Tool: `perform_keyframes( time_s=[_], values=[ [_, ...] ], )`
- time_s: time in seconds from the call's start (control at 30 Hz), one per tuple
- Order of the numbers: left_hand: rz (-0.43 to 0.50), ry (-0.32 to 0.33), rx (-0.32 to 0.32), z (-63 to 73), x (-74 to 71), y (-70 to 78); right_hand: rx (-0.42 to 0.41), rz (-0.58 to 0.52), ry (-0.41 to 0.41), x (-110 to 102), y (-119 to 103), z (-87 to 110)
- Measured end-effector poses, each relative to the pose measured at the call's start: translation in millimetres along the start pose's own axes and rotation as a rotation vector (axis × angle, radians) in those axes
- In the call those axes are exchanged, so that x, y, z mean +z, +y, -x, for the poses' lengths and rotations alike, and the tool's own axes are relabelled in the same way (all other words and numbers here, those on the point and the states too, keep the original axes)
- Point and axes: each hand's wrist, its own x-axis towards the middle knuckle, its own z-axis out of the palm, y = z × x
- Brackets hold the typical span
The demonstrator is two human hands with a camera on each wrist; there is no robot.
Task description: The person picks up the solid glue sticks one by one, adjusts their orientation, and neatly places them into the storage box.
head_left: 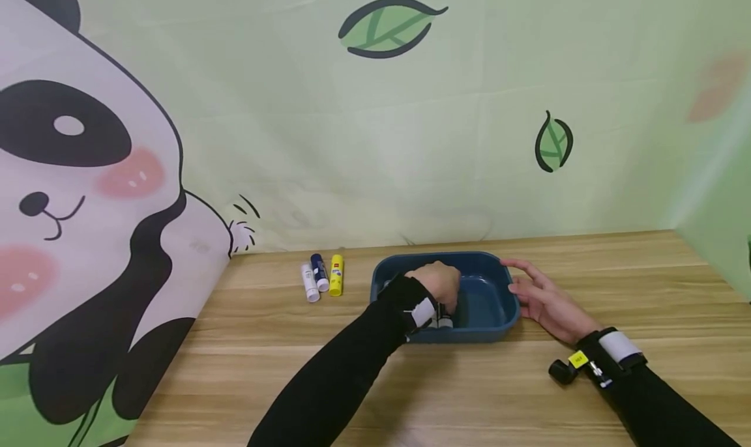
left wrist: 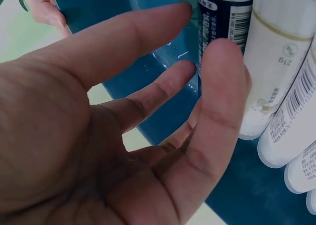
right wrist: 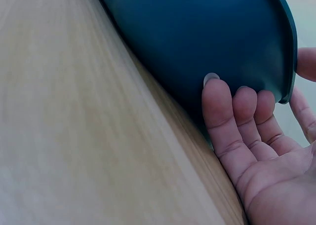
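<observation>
A blue plastic bin [head_left: 487, 303] stands on the wooden table. My left hand [head_left: 440, 282] reaches down into its left part. In the left wrist view its fingers are loosely spread, with the fingertips beside a navy-labelled glue stick [left wrist: 237, 25] and the thumb overlapping it. White glue sticks [left wrist: 279, 52] lie in a row to the right of that one, partly cut off by the frame. My right hand [head_left: 551, 303] is at the bin's right end. The fingertips [right wrist: 216, 104] rest against the outer wall, under the rim.
Left of the bin, three glue sticks lie on the table [head_left: 264, 343]: a white one [head_left: 310, 283], a navy one [head_left: 319, 272] and a yellow one [head_left: 336, 275]. A printed cloth backdrop [head_left: 328, 141] with a panda and leaves rises behind the table.
</observation>
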Motion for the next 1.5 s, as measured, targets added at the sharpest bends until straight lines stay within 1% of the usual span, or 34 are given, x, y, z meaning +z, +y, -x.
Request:
perform_keyframes(
  time_s=[0.07,0.17,0.23,0.33,0.4,0.5,0.57,0.67,0.73,0.83,0.9,1.0,1.07,1.23,1.33,1.5],
  values=[
    [0.004,0.001,0.006,1.2,-0.4,-0.1,0.004,0.001,0.006,0.2,-0.2,0.2],
    [0.031,0.015,0.036,2.5,-0.5,-2.5,0.010,0.001,0.016,0.3,-0.4,0.7],
    [0.073,0.035,0.064,2.7,-0.8,-5.0,0.013,0.003,0.023,0.6,-0.5,1.0],
    [0.172,0.066,0.126,1.6,-2.0,-11.4,0.014,0.000,0.023,0.7,-0.5,0.9],
    [0.234,0.096,0.176,0.3,-4.2,-17.5,0.014,-0.001,0.021,0.7,-0.4,0.7],
    [0.298,0.154,0.239,0.1,-9.3,-28.6,0.013,-0.003,0.019,1.2,-0.7,0.0],
    [0.346,0.198,0.262,1.5,-13.0,-36.7,0.010,-0.001,0.020,1.0,-0.9,-0.2],
    [0.426,0.261,0.276,6.4,-17.5,-49.3,0.006,0.003,0.025,1.2,-1.0,-0.5],
    [0.476,0.307,0.275,10.4,-19.1,-58.0,0.006,0.006,0.030,1.5,-1.1,-0.5],
    [0.521,0.383,0.263,16.6,-19.1,-71.5,0.011,0.008,0.036,2.3,-1.6,-0.4],
    [0.551,0.419,0.250,19.8,-17.6,-81.2,0.013,0.008,0.039,2.7,-1.7,-0.2],
    [0.615,0.449,0.229,23.5,-13.1,-97.7,0.013,0.007,0.044,2.7,-1.1,0.0],
    [0.662,0.464,0.203,26.1,-11.0,-109.7,0.011,0.008,0.050,2.5,-1.2,0.1],
    [0.763,0.527,0.119,39.4,-9.2,-138.8,0.018,0.020,0.051,2.9,-0.1,-0.6],
    [0.797,0.570,0.084,45.5,-7.8,-154.1,0.023,0.029,0.047,3.0,0.3,-0.6],
    [0.819,0.635,0.053,50.5,-4.3,-174.9,0.021,0.028,0.056,2.6,0.2,1.4]
  ],
)
